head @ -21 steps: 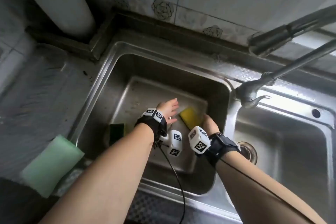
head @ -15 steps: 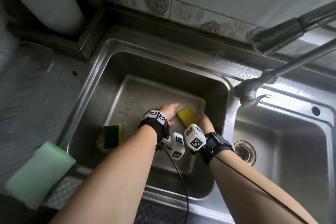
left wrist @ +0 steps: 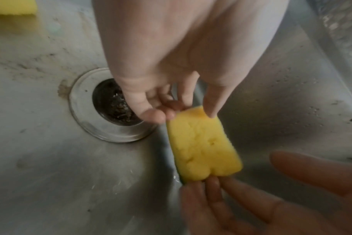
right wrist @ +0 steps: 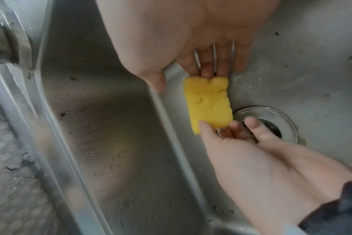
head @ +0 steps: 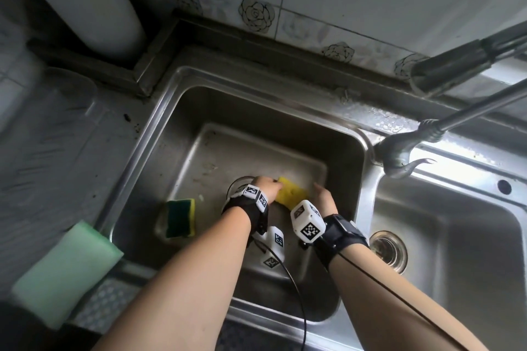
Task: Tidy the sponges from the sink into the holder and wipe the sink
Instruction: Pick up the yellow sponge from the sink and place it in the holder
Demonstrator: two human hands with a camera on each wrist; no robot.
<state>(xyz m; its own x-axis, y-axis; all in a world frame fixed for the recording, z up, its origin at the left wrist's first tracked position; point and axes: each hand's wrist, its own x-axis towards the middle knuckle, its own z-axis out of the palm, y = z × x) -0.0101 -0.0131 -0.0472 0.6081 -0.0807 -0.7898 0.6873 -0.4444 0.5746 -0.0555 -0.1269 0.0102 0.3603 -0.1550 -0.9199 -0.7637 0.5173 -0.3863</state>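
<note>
In the left basin of the steel double sink [head: 134, 148], a yellow rectangular sponge [head: 291, 194] sits between the left hand [head: 265, 185] and right hand [head: 323, 196], just right of the round metal drain [left wrist: 86, 111]. A green-topped yellow sponge [head: 180, 218] lies further left; a pale green foam sponge [head: 65, 271] rests on the counter outside.

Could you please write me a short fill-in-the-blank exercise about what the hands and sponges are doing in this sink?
1. Both hands touch the ends of the ___ sponge.
2. The drain lies beside the ___ hand.
3. The green-topped sponge lies in the ___ basin.
4. The pale green sponge rests on the ___.

Missing words: yellow; left; left; counter
</note>
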